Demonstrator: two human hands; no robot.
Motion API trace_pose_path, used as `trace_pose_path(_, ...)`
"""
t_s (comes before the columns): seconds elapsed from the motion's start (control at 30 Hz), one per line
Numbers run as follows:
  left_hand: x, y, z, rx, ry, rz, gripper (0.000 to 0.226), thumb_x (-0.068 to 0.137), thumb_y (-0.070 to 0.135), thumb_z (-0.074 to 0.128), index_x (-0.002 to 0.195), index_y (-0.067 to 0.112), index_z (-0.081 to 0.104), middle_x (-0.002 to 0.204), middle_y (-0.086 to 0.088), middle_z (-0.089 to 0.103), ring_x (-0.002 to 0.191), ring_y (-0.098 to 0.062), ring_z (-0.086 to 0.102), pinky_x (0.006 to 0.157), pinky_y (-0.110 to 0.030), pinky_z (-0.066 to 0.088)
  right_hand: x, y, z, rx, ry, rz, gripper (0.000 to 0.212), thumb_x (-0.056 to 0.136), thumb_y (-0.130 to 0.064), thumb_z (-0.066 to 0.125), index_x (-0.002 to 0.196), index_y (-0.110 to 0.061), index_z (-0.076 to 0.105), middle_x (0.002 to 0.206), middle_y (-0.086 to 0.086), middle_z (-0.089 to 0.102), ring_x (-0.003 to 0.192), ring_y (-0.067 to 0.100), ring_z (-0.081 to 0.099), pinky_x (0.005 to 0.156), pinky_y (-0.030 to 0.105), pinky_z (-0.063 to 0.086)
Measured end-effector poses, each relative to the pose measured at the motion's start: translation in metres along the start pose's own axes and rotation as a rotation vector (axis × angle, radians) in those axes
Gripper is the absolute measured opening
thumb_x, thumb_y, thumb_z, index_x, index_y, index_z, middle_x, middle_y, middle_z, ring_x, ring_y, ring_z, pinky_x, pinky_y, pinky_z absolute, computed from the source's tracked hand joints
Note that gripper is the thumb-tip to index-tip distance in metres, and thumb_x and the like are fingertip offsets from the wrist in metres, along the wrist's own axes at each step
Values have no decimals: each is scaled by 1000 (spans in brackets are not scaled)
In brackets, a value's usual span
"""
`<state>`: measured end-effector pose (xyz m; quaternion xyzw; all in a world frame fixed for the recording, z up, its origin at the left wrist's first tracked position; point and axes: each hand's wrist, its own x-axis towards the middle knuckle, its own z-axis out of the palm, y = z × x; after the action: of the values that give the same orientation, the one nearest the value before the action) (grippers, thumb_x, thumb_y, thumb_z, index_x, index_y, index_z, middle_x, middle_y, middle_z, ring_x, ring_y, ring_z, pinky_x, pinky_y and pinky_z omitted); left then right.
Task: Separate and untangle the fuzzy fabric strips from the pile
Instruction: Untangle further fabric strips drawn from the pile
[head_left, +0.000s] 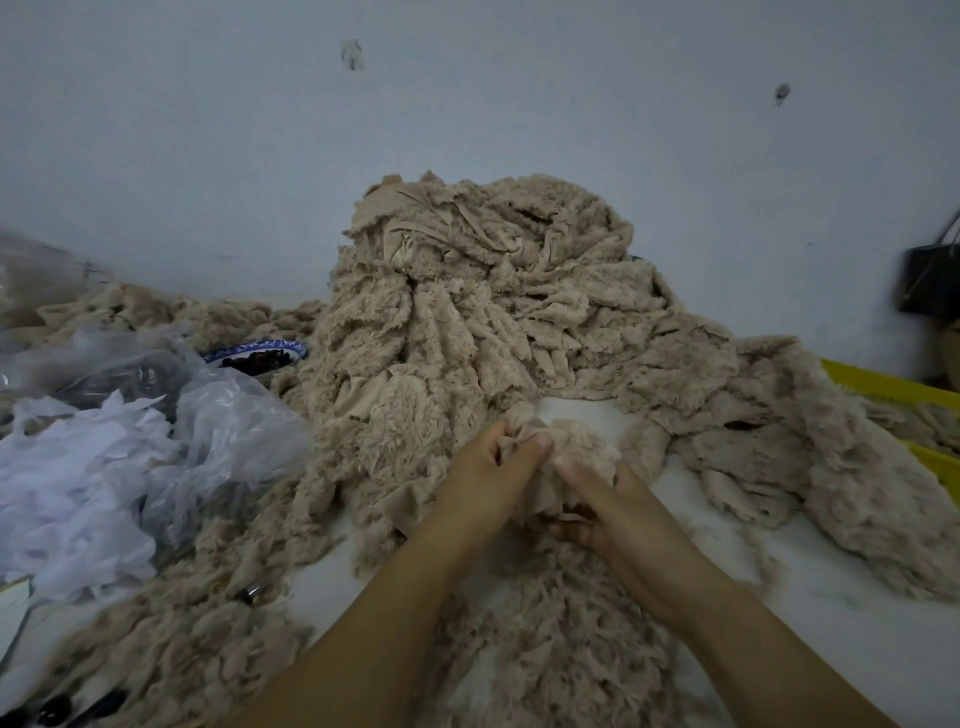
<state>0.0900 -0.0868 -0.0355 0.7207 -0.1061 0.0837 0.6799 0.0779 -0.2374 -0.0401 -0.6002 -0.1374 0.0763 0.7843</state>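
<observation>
At far left a crumpled clear plastic bag (218, 415) holds white fabric scraps, and just behind it sits a blue-and-white patterned bowl (254, 349) with something dark in it. Below the bag, loose flat beige fuzzy strips (171, 639) lie spread over the white worktop (810, 613). They look like pieces already pulled free, though that is a guess.

In the middle rises the tall pile of tangled beige fuzzy fabric strips (467, 312), heaped against the wall. It is by far the largest mass in view, so most of the untangling appears to be left.

At the foot of the pile the left hand (493, 473) has its fingers curled and thumb pressed down, pinching the bunched end of one beige strip (524, 434). Right beside it, the right hand (602, 509) grips the fuzzy clump of the same piece, thumb on top and fingers curled beneath. The piece runs up into the pile and is not yet free.

Further right, a lower sprawl of tangled beige strips (779, 441) spills across the worktop and over a yellow tray edge (893, 387). A black bag (930, 280) stands by the wall.
</observation>
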Motion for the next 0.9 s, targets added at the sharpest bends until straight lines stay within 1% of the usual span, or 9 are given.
trace_pose_path(0.1, -5, 7, 2, -70, -25, -79, 82, 66, 65, 65, 134, 20, 58, 126, -4, 67, 115, -20, 64, 100, -46, 52, 2, -1, -2, -111, 139, -14, 26, 101, -30, 53, 112, -15, 70, 100, 9, 76, 89, 23, 74, 66, 30, 58)
trace_pose_path(0.17, -5, 8, 2, -91, -28, -92, 93, 65, 62, 65, 139, 9, 50, 121, -10, 67, 112, -25, 65, 100, -52, 51, 3, -4, -7, -41, 265, 29, 30, 101, -32, 52, 103, -10, 73, 91, 11, 77, 78, 21, 74, 58, 30, 56)
trace_pose_path(0.23, -2, 4, 1, -131, -53, -152, 75, 68, 54, 68, 131, 13, 58, 118, -17, 66, 107, -27, 66, 98, -47, 52, 3, -6, -9, -3, 341, 66, 33, 101, -34, 52, 101, -9, 72, 83, 8, 76, 68, 16, 72, 52, 27, 53)
trace_pose_path(0.3, -1, 3, 1, -184, -103, -179, 15, 72, 44, 69, 82, 33, 73, 79, -2, 66, 70, -10, 63, 69, -23, 51, 5, -3, -10, -33, 333, 55, 36, 100, -40, 52, 98, -11, 74, 85, 6, 77, 73, 16, 73, 64, 33, 56)
trace_pose_path(0.33, 0, 2, 1, -198, -134, -193, 11, 74, 42, 68, 66, 35, 70, 66, 7, 61, 58, -5, 57, 57, -18, 44, 5, -1, -10, -54, 312, 34, 38, 99, -43, 52, 95, -13, 76, 91, 7, 77, 83, 18, 74, 75, 37, 56)
trace_pose_path(0.4, -3, 5, 1, -200, -185, -217, 20, 78, 47, 71, 80, 28, 76, 73, 7, 71, 64, -6, 64, 58, -18, 48, 3, 0, -6, -87, 246, -1, 35, 94, -49, 55, 90, -24, 80, 97, 5, 77, 93, 19, 73, 85, 37, 54)
trace_pose_path(0.5, -7, 9, 2, -166, -178, -253, 46, 83, 44, 76, 112, 8, 72, 104, -9, 76, 97, -23, 72, 89, -35, 56, 1, 1, -1, -154, 206, -34, 29, 79, -59, 59, 84, -39, 79, 92, -1, 78, 85, 12, 74, 73, 25, 55)
trace_pose_path(0.7, -4, 11, 1, -183, -29, -273, 26, 95, 31, 65, 101, 8, 75, 97, -8, 77, 93, -22, 74, 84, -33, 58, 2, 0, -2, -150, 156, -22, 70, 70, -83, 57, 103, -23, 73, 106, 8, 74, 100, 28, 70, 93, 50, 55)
trace_pose_path(0.9, -3, 10, 1, -93, 81, -204, 46, 79, 54, 68, 102, 15, 76, 97, -4, 78, 93, -21, 74, 94, -45, 56, 0, 4, 4, -468, 93, -87, 26, 89, -61, 53, 85, -40, 67, 81, -24, 71, 74, -8, 66, 62, 9, 46)
